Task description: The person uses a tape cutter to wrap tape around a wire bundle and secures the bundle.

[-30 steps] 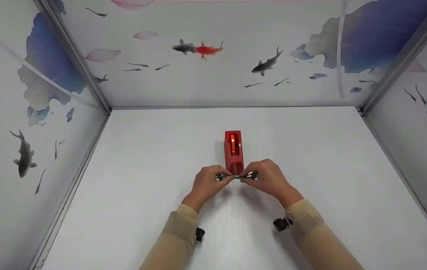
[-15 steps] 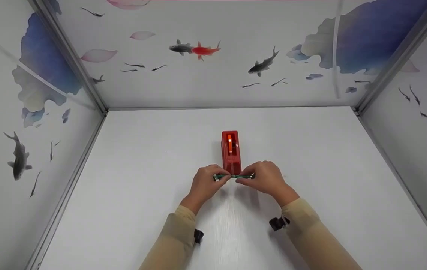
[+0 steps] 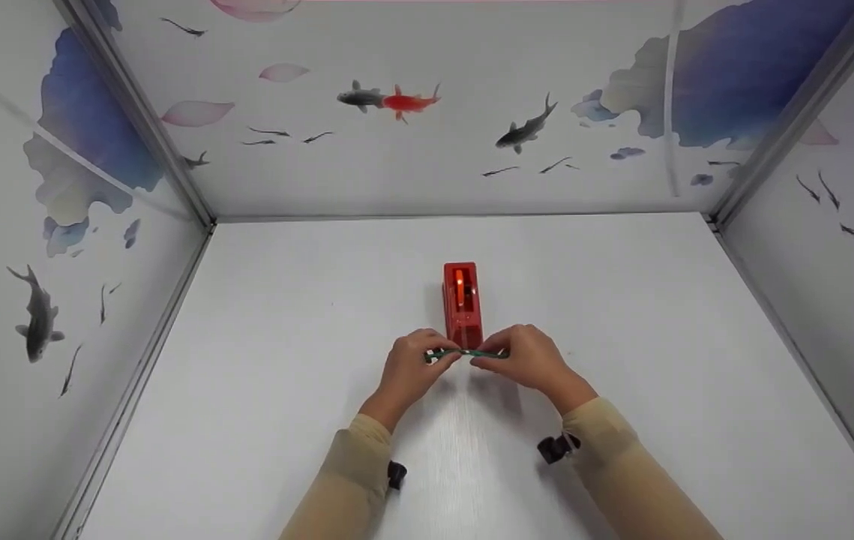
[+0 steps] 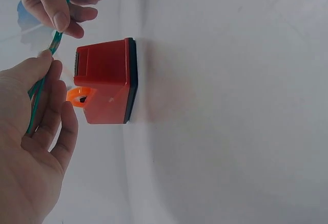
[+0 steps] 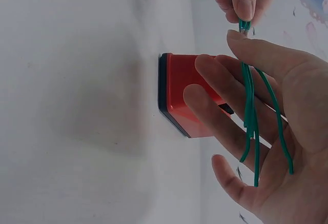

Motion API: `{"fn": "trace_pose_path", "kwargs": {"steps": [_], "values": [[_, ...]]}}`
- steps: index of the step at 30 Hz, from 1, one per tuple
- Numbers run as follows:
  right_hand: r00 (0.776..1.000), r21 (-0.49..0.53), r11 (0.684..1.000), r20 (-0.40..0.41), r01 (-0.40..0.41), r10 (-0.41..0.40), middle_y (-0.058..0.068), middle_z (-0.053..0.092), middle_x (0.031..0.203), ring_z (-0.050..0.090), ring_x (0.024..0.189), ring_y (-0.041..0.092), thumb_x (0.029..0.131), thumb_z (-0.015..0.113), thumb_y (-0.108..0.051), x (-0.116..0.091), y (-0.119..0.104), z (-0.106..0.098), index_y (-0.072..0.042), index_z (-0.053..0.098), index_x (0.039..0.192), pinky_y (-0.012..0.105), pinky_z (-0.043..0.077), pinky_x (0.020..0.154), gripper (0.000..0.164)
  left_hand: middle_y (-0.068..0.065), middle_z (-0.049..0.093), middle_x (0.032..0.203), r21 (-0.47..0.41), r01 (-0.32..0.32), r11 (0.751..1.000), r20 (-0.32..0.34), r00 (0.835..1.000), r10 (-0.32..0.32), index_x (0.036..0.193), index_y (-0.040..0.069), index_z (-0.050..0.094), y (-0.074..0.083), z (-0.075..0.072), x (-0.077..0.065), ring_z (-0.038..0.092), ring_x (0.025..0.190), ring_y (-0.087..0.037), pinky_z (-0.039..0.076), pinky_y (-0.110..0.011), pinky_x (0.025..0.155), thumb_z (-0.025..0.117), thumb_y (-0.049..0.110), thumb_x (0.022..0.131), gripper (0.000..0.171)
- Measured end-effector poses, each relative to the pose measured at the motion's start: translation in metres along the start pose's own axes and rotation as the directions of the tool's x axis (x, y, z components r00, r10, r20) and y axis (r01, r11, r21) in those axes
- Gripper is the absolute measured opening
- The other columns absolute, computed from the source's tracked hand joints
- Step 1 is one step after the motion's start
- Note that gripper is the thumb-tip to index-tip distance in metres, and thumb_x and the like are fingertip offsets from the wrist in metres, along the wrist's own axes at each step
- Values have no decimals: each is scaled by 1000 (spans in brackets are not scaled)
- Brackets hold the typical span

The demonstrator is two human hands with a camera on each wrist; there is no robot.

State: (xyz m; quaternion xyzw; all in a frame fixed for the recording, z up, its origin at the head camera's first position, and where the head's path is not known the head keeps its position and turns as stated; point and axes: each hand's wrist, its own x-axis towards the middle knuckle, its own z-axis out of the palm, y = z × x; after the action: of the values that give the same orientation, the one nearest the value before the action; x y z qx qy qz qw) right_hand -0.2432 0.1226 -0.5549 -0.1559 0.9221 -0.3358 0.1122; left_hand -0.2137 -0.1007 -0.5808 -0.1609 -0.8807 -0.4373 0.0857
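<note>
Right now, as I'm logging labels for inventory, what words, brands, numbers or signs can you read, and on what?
None: no text is readable in any view.
Red tape dispenser: no legible label on its visible sides.
Green strands: no markings I can make out.
Back wall: pictures only, including fish.

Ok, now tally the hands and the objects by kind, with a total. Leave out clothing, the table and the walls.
Left hand and right hand: 2
Green wire bundle: 1 (overlapping strands not counted)
Tape dispenser: 1
Left wrist camera and right wrist camera: 2
Total: 6
</note>
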Motion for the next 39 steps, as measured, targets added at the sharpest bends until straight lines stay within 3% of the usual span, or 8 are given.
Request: {"fn": "trace_pose_path", "kwargs": {"steps": [9, 13, 21, 30, 39], "values": [[999, 49, 998, 24, -25, 24, -10, 75, 86, 64, 73, 16, 84, 86, -39, 1, 3, -1, -25, 84, 97, 30, 55, 64, 19, 6, 74, 99, -6, -27, 1000, 11, 1000, 27, 104, 21, 82, 3, -3, 2, 66, 94, -12, 59, -30, 83, 80, 22, 91, 13], [999, 101, 995, 39, 16, -20, -8, 77, 87, 68, 73, 17, 85, 85, -39, 2, 6, -1, -23, 83, 99, 29, 55, 64, 21, 6, 75, 100, -5, -23, 1000, 9, 1000, 23, 105, 21, 82, 4, -3, 3, 65, 95, -10, 59, -28, 85, 80, 22, 92, 13], [986, 316, 948, 147, 33, -84, 0, 80, 91, 73, 74, 19, 93, 79, -33, 3, 17, 0, -12, 80, 111, 31, 57, 66, 28, 5, 74, 101, -3, -22, 1000, 5, 1000, 22, 105, 20, 81, 3, -1, 0, 66, 96, -11, 59, -30, 86, 80, 18, 91, 14], [984, 379, 925, 166, -8, -59, 5, 79, 91, 66, 75, 18, 96, 75, -34, 6, 22, 1, -10, 80, 113, 28, 53, 69, 30, 6, 74, 100, -10, -34, 999, 7, 999, 34, 104, 21, 82, 3, -1, 1, 65, 96, -11, 59, -30, 88, 83, 17, 88, 16], [986, 430, 903, 156, -16, -57, 6, 79, 93, 64, 80, 17, 96, 74, -37, 5, 23, 0, -9, 80, 112, 40, 55, 80, 32, 6, 74, 103, -28, -18, 999, -25, 1000, 17, 103, 22, 81, 3, 2, -1, 67, 100, -14, 58, -28, 89, 83, 13, 87, 19]]}}
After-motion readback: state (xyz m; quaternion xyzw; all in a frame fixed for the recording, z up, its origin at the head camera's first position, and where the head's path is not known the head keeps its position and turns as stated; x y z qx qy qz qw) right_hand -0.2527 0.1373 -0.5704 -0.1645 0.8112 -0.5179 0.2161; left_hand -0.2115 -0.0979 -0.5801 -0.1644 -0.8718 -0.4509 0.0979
